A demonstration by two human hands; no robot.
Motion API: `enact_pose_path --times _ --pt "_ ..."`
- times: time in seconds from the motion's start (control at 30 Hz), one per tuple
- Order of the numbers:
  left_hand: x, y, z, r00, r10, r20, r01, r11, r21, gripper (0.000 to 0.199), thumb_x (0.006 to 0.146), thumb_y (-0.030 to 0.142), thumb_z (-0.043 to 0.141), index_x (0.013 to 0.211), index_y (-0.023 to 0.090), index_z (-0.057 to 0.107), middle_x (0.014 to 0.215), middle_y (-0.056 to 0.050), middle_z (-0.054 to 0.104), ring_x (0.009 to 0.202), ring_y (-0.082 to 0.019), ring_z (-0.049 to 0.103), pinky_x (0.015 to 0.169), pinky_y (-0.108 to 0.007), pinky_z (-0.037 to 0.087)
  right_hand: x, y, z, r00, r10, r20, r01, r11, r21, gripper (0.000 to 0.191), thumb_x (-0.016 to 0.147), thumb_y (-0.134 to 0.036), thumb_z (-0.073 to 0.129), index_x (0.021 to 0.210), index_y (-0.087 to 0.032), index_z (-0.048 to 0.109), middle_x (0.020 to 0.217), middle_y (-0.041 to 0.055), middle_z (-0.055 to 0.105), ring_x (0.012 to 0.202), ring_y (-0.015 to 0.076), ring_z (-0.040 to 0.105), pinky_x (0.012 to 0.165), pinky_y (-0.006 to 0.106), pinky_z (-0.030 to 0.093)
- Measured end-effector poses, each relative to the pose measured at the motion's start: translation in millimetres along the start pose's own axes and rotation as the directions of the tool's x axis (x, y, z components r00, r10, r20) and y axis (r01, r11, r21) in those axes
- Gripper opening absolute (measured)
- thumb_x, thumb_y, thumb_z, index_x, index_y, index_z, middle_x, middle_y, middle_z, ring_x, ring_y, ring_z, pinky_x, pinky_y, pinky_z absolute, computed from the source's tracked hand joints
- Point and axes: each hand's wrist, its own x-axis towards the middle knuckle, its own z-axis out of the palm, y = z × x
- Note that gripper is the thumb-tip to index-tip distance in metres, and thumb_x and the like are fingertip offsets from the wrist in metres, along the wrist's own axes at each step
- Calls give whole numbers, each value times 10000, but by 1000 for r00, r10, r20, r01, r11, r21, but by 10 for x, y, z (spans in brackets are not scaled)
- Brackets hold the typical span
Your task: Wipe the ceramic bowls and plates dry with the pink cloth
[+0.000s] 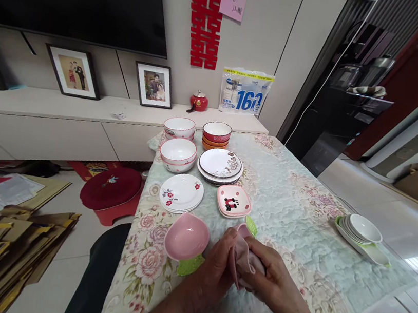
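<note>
My left hand (218,261) is closed around a pink bowl (232,266) that is tilted on its side, its green leaf-shaped handle (251,225) pointing away from me. A greyish-pink cloth (245,255) is bunched in my right hand (273,277) and pressed into the bowl. My fingers and the cloth hide most of the bowl's inside. Just left of my hands, a matching pink bowl (187,236) with a green leaf handle rests upright on the floral tablecloth (151,262).
Beyond my hands stand square pink dishes (234,200), flowered white plates (181,192), brown-patterned plates (220,162), white bowls (178,151) and red and orange bowls (217,133). Small white bowls (365,229) sit on a dish at the right edge. A red stool (111,188) and flattened cardboard (25,245) lie left.
</note>
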Motion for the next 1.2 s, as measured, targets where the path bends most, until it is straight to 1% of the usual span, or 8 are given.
enact_pose_path --times 0.2,0.3,0.5,0.63,0.73,0.87,1.0,1.2 --pt "-14 32 23 992 91 -87 -89 996 31 440 851 597 612 869 158 635 858 -30 627 822 -167 563 775 -278 432 -39 -20 0 993 -118 10 116 951 -285 201 890 -405 634 874 -214 574 914 24 602 827 181 563 728 292 475" --pt "6 56 22 989 70 -131 -70 998 5 467 847 620 596 843 155 633 782 -17 603 773 -164 551 777 -285 433 -30 -14 148 991 -130 -43 97 891 -444 214 834 -246 675 1012 -227 558 1074 63 609 962 224 585 802 332 492" --pt "45 44 -15 997 20 -73 -25 998 -58 494 906 613 505 859 140 643 795 -35 622 809 -176 573 832 -297 438 -32 16 244 970 -196 -146 85 830 -552 61 902 -176 535 925 -219 572 806 14 621 686 162 574 602 265 417" --pt "38 40 6 1000 -15 20 13 998 67 605 934 650 378 1053 131 665 935 -101 682 873 -219 616 802 -333 472 -57 33 55 962 -80 -260 -5 950 -311 71 855 -269 644 897 -214 659 749 -11 643 656 152 580 598 251 444" --pt "45 45 0 994 -105 -17 106 983 148 701 881 735 368 1105 135 653 977 -121 677 821 -230 645 716 -347 497 -77 86 -84 923 95 -373 -82 995 52 219 786 -356 739 929 -195 702 776 3 675 671 168 608 584 258 475" --pt "80 11 -46 984 -110 -141 135 974 183 701 834 748 453 1204 168 583 1066 -120 655 769 -226 671 663 -344 505 -93 207 -217 844 306 -441 -22 840 542 400 687 -370 829 1002 -159 698 752 32 687 586 165 604 508 269 484" --pt "98 -51 -92 981 -42 -190 85 971 224 616 833 692 530 1176 184 586 1182 -114 601 837 -215 643 687 -347 506 -93 324 -331 819 352 -452 49 742 668 346 632 -369 855 863 -163 699 658 41 687 533 181 625 492 282 505" --pt "47 30 -24 995 59 -85 -32 956 292 387 775 494 728 659 157 578 705 -10 542 720 -140 507 748 -294 427 -45 348 -396 779 429 -456 78 656 751 334 565 -353 887 777 -177 699 551 5 649 419 141 570 407 238 474"
